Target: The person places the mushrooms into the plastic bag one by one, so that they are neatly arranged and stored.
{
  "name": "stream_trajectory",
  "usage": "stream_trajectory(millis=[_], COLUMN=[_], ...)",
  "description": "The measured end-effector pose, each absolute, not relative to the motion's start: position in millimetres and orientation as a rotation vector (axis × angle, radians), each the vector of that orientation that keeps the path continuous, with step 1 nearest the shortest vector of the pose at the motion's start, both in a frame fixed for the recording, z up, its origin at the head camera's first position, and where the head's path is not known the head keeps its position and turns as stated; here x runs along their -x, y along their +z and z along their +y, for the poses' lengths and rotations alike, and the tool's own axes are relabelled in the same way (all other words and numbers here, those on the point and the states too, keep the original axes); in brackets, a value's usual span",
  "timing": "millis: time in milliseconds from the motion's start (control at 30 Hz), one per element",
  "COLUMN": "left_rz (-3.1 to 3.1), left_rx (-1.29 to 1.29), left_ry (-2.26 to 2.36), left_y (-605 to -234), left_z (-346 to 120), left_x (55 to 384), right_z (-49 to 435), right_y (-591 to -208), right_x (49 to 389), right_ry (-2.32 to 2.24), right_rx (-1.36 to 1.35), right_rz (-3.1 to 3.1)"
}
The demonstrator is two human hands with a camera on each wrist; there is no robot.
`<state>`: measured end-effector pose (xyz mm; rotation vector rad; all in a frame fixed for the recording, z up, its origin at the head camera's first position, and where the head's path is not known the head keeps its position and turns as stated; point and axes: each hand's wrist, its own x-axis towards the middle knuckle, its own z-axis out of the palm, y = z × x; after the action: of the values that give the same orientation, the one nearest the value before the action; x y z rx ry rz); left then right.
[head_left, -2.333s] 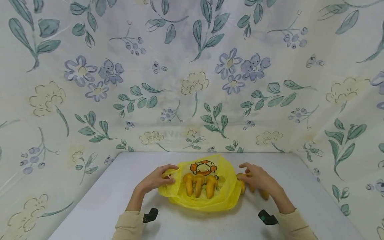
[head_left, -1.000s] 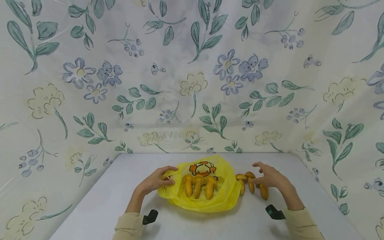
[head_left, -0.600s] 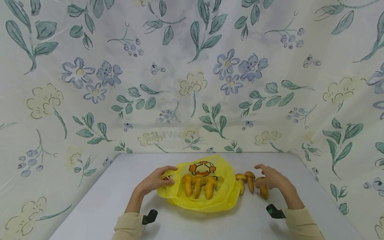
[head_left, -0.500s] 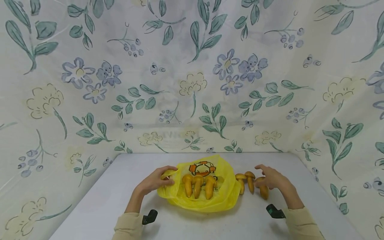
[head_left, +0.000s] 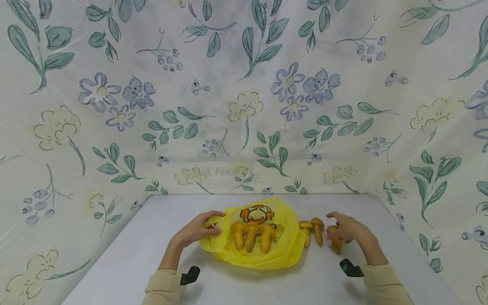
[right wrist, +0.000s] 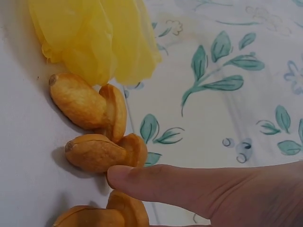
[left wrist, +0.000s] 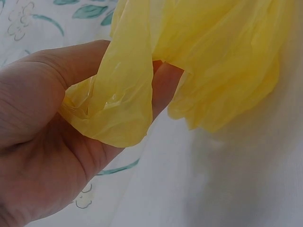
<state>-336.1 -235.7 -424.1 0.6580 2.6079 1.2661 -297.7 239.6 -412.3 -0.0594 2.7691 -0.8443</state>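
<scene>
Mushrooms (head_left: 320, 232), three of them, lie loose on the table (head_left: 126, 254) just right of the bag (head_left: 284, 250), about midway between the table's left and right edges and nearer its far edge than its near one. The right hand (head_left: 348, 231) has its grip around the rightmost one, fingers curled over it; in the right wrist view the thumb (right wrist: 189, 187) lies across between the middle and the nearest mushroom, and the nearest one is cut off by the picture's bottom edge. Three more mushrooms (head_left: 251, 235) lie inside the open yellow bag. The left hand (head_left: 196, 231) pinches the bag's left rim, the film folded between thumb and fingers (left wrist: 163, 87). Bare table spreads toward the near edge and both near corners. Flowered cloth (head_left: 244, 106) hangs close behind the far edge and along both sides. The bag's back part is hidden by its own folds.
</scene>
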Motion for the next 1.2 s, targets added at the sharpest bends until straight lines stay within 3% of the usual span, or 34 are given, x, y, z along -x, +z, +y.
stream_trajectory(millis=[1200], left_rz=[2.589], left_rx=[-0.696], left_ry=[1.278], left_y=[-425.6], left_z=[-236.2], left_x=[335.2], right_z=[248.3], right_y=[-428.9], right_x=[301.5], right_ry=[-0.851], right_rx=[0.018], right_rz=[2.707])
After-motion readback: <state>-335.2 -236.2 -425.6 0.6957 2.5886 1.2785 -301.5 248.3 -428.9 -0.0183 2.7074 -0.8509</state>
